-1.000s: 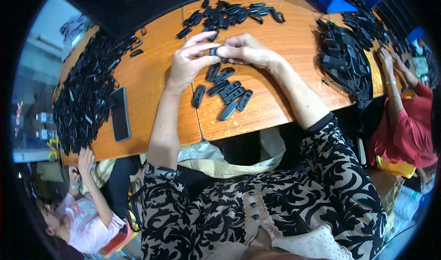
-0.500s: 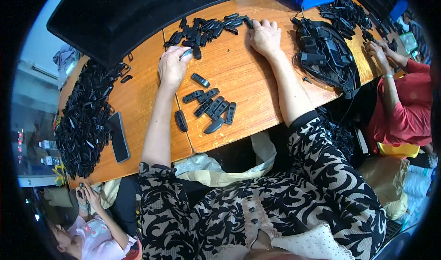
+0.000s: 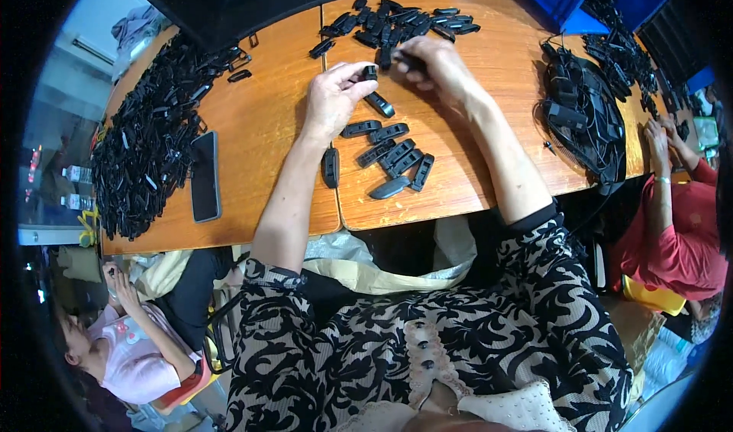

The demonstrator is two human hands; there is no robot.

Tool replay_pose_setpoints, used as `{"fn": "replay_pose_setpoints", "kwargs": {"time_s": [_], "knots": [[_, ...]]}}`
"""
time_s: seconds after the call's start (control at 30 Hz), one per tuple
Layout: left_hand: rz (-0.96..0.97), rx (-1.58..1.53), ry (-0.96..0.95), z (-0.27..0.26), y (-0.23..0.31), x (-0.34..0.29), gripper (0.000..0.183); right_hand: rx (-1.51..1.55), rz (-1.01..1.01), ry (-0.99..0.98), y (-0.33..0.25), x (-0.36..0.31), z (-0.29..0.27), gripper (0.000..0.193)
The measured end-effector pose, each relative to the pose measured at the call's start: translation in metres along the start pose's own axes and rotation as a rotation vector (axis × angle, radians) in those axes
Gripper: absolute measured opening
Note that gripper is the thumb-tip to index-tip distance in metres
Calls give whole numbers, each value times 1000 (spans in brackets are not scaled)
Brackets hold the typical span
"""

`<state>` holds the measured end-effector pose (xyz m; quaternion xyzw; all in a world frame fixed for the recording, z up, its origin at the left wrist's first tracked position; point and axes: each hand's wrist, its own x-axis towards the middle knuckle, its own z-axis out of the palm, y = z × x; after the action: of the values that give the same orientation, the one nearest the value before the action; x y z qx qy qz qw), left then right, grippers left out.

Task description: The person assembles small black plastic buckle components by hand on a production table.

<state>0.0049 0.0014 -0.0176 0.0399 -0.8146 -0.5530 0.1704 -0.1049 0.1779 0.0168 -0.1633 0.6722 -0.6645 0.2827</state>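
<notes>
My left hand (image 3: pixel 334 102) pinches a small black plastic piece (image 3: pixel 369 72) between thumb and fingertips, above the table. Close by on the right, my right hand (image 3: pixel 439 67) curls over another dark plastic piece (image 3: pixel 413 63), mostly hidden by its fingers. Just beyond both hands lies a loose heap of black plastic pieces (image 3: pixel 416 24). Below my left fingertips a single long black piece (image 3: pixel 379 104) rests on the wood. Nearer me sits a cluster of several similar pieces (image 3: pixel 398 156), and one more black piece (image 3: pixel 330 168) stands by the table seam.
A large black pile of parts (image 3: pixel 141 176) covers the left side, beside a phone (image 3: pixel 205 178). A black tray (image 3: pixel 252 12) and a blue bin (image 3: pixel 556 3) stand at the back. A mesh bag with cables (image 3: pixel 574 115) lies right. Co-workers sit at both sides.
My hands have come together from the far heap, the right one moving left and nearer. A black piece now shows in my left fingertips. The view has shifted too.
</notes>
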Motion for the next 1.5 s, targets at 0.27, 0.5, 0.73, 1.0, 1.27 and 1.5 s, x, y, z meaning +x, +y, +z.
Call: {"fn": "replay_pose_setpoints", "kwargs": {"time_s": [0.27,0.5,0.73,1.0,1.27,1.5], "knots": [[27,-18,-16,8,8,2,31,44,-44,-214,14,-5,2,17],[82,73,-30,5,7,-1,32,-161,-84,-232,10,-7,7,22],[6,-4,-68,8,10,0,32,-44,-24,-276,15,-4,-4,22],[111,86,-51,6,8,1,29,-80,44,-256,1,-10,2,25],[154,39,-76,2,5,-2,28,-304,-26,-89,9,-8,11,31],[172,-214,-251,1,14,9,33,-98,-80,-388,11,-12,-16,36]]}}
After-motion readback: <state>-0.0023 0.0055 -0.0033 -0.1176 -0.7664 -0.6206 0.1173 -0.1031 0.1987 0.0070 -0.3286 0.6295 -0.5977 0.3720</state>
